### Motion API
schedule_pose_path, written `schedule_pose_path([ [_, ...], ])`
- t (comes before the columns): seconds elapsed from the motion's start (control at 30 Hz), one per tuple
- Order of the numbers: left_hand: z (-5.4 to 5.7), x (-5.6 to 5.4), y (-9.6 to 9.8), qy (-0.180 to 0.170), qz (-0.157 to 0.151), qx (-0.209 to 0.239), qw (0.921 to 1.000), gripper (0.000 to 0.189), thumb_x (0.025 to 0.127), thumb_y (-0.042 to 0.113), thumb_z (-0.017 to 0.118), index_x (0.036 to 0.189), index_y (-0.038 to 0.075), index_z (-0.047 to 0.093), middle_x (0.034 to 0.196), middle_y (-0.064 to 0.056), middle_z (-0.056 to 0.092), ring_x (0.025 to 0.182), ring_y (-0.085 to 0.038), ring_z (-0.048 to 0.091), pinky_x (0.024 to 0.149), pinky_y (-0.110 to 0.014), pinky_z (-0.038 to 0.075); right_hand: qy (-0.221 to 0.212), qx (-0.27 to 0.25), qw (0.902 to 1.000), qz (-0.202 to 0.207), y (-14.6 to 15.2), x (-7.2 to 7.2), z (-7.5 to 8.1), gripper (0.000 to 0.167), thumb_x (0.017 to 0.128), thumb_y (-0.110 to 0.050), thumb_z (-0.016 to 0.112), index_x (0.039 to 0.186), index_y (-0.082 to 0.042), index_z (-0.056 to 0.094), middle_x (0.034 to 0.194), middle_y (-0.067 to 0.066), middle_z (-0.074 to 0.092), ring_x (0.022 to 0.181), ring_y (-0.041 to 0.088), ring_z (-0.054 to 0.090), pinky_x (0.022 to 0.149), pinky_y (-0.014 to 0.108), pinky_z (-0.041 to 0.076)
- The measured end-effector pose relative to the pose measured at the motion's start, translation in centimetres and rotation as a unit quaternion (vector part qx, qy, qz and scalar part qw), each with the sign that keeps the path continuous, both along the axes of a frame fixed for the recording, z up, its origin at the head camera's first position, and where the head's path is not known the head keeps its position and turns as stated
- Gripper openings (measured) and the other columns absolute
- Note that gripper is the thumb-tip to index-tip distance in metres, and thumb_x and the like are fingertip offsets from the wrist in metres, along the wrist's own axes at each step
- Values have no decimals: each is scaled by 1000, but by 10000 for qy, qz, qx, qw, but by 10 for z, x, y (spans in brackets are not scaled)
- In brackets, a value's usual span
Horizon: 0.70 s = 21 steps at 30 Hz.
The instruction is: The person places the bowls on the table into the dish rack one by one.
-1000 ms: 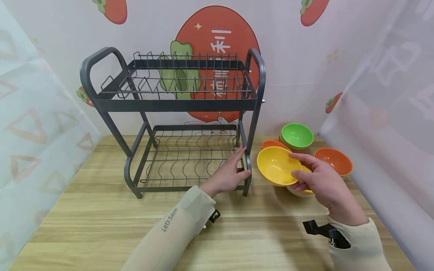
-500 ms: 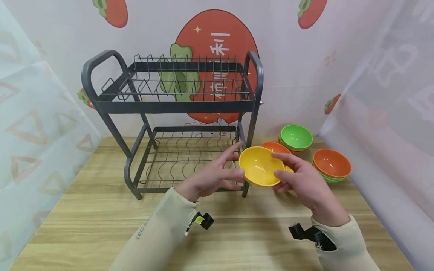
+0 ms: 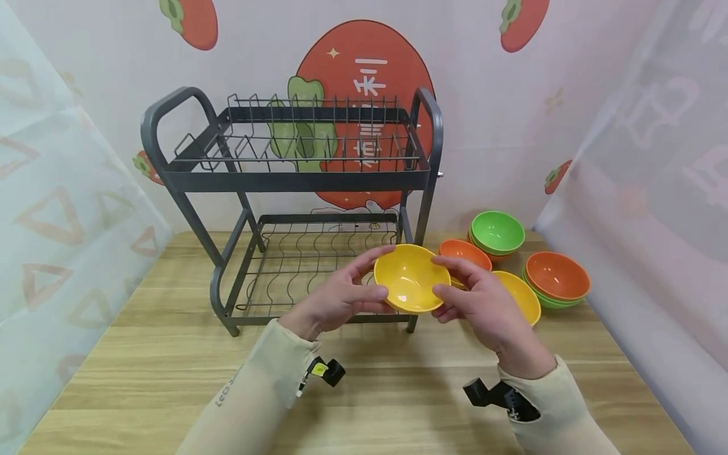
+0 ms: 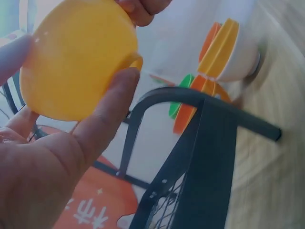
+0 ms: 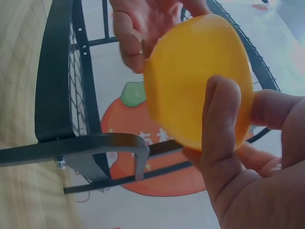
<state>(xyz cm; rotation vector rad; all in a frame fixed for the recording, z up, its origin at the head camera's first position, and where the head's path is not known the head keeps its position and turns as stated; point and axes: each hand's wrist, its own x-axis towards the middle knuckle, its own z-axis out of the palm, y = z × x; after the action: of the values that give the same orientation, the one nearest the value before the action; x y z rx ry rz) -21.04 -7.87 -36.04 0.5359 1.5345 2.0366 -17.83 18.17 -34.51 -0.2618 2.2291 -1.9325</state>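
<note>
A glossy yellow bowl is raised in front of the dish rack's right side, tilted so its inside faces the head camera. My left hand holds its left edge, thumb on the near side and fingers along the far rim. On the opposite edge my right hand pinches the rim between thumb and fingers. The left wrist view shows the bowl's smooth outside with fingers spread against it. Seen from the right wrist, the bowl's underside lies between both hands.
A dark two-tier dish rack stands behind the hands on the wooden table. To its right sit an orange bowl, a green bowl on a stack, another yellow bowl and an orange bowl over green ones.
My right hand has carried the yellow bowl leftward from beside the stacks. My left hand has left the rack's right post and taken hold of the bowl's left edge.
</note>
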Motion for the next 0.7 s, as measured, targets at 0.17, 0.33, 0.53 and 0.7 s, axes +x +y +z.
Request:
schedule_pose_path([
  [0.17,8,-6,-23,118,655,-22,9978,70,93,-1,66,152,29,42,149,-13,32,112,-40,60,95,-50,48,588,254,9970,-425,-5,-7,-8,59,100,-27,62,153,-16,38,145,15,47,102,35,65,79,35,57],
  [0.33,19,-17,-47,420,1417,-613,9871,73,95,0,66,155,30,37,150,-12,29,104,-38,64,92,-44,52,627,762,9936,-542,-12,-22,-26,69,98,-22,67,157,-30,33,154,7,39,127,34,52,92,37,52],
  [0.53,27,-31,-61,644,2015,-1493,9659,76,93,6,71,156,32,36,153,-13,25,100,-34,66,87,-39,54,884,1208,9879,-398,-26,-35,-41,76,96,-11,67,159,-26,26,157,7,36,109,26,66,91,42,52],
  [0.7,27,-40,-59,850,2183,-2302,9445,78,90,17,77,153,40,38,157,-9,24,101,-33,65,87,-40,55,992,1404,9834,-579,-33,-39,-44,77,95,-4,66,159,-23,27,154,10,41,86,18,72,80,39,57],
])
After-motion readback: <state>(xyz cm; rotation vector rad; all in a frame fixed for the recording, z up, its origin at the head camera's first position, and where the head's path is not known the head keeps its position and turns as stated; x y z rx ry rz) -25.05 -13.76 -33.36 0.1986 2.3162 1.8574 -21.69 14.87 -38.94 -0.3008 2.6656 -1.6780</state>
